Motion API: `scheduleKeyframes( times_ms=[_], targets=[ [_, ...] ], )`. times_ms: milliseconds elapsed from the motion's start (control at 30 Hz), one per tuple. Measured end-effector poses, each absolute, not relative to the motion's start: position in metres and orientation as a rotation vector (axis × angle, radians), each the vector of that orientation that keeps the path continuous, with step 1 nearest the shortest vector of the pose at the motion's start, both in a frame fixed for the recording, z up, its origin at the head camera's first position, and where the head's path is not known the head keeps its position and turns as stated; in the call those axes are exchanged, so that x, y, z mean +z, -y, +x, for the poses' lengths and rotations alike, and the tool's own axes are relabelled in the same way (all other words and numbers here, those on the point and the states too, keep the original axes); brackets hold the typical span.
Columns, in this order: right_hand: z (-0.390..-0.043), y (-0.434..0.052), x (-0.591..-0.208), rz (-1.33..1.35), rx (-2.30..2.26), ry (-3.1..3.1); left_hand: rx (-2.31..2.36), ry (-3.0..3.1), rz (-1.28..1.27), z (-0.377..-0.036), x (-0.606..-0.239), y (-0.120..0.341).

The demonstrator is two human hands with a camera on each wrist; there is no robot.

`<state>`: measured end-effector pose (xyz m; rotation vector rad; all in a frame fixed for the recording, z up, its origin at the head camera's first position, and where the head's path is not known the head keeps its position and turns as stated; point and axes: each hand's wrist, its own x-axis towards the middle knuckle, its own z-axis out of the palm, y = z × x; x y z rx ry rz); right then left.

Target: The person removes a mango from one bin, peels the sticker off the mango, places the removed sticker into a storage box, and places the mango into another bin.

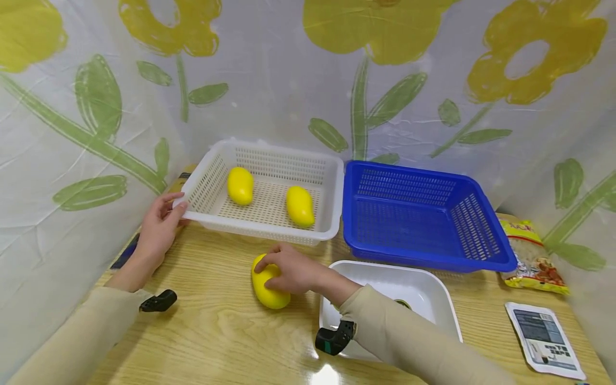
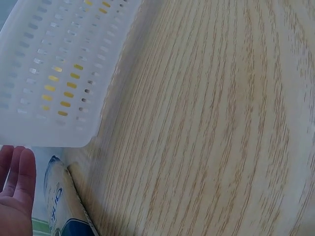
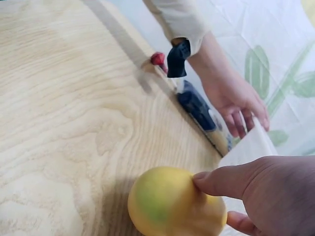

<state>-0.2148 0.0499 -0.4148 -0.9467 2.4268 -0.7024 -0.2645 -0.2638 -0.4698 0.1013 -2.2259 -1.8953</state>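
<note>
A yellow mango [image 1: 271,293] lies on the wooden table, and my right hand [image 1: 294,270] grips it from the right with thumb and fingers. In the right wrist view, the thumb presses on this mango [image 3: 167,201], which has a greenish patch. My left hand [image 1: 161,222] holds the left corner of a white plastic basket [image 1: 269,230] by its rim. From the left wrist view, only a few fingers [image 2: 24,172] show, at the end of the basket. Inside the basket, two more yellow mangoes lie apart: one at left [image 1: 240,186], one at right [image 1: 300,206].
Touching the white basket's right side is a blue basket [image 1: 433,260]. A white tray [image 1: 435,286] sits under my right forearm, with something green partly hidden. Farther right lie a yellow snack bag [image 1: 531,256] and a white packet [image 1: 548,339]. Another package [image 2: 74,211] stands near my left hand.
</note>
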Motion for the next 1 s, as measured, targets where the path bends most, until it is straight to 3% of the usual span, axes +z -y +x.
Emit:
scheduleKeyframes(
  times_ms=[467, 1000],
  targets=[
    [-0.209, -0.046, -0.418, -0.933, -0.595, -2.414, -1.792, 2.324, 0.128, -0.266, -0.471, 0.267],
    [-0.185, -0.071, -0.403, -1.060, -0.817, -2.373, -2.090, 2.139, -0.013, -0.269, -0.473, 0.273]
  ],
)
